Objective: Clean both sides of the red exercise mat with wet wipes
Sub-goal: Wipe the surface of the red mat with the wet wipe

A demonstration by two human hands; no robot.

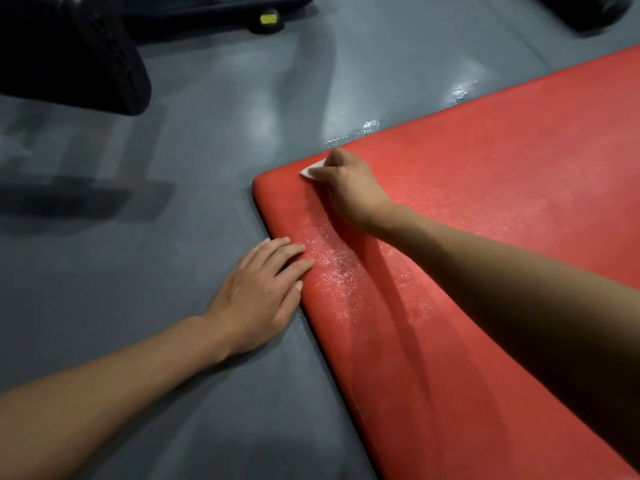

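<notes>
Head view shows the red mat (485, 209) flat on the grey floor (173, 202), the right hand (346, 188) curled over a white wipe (311, 168) near the mat's far corner, while the left hand (263, 292) lies spread, fingertips on the mat's edge and palm on the floor. To wipe well, I would keep that flat hand bracing the edge and work overlapping strokes out from the corner. Dark gym equipment (69, 53) sits well apart, blocking nothing; wet sheen marks the mat.

Glossy grey floor (173, 237); black equipment (69, 53) with a yellow tab (269, 19).
</notes>
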